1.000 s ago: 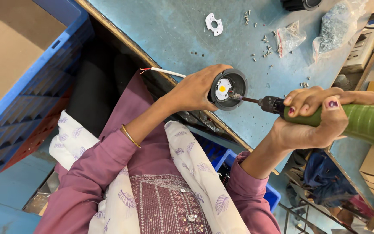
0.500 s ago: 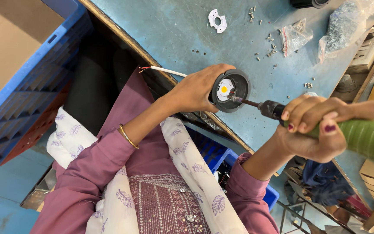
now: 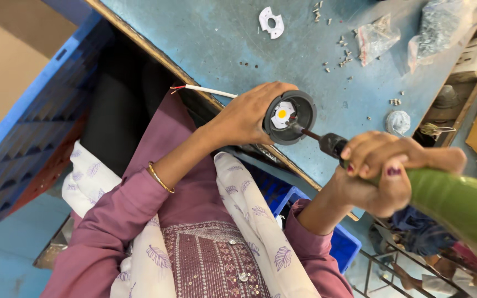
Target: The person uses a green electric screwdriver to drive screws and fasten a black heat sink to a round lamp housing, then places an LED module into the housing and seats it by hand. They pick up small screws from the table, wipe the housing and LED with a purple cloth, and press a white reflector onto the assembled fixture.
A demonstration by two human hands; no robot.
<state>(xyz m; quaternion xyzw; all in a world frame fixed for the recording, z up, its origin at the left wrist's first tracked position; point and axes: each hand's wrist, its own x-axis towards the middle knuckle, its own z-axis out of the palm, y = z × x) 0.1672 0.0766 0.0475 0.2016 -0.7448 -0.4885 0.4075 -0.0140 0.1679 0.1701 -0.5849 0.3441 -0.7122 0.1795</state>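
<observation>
Green driver bit seated in a round lamp housing

Green and thick-bodied, the electric screwdriver [image 3: 459,201] sits in the right hand [image 3: 385,176], whose fingers are wrapped tightly round its front end, thumb laid over the top. Its dark chuck and thin bit run out from that hand to the left and meet the round black lamp housing [image 3: 290,117] just beside it, the tip touching near the white centre plate with its small yellow disc. The left hand [image 3: 247,113] is clamped on the housing from the far side of the bit, fingers curled over the rim, holding it tilted at the edge of the blue table [image 3: 205,38]. A white cable with red and bare ends [image 3: 202,89] trails out behind the left wrist. Beyond both hands lie scattered small screws [image 3: 346,47] (loose on the tabletop), a white plastic bracket [image 3: 271,22] and clear plastic bags [image 3: 379,36] of parts, well apart from the housing.
</observation>
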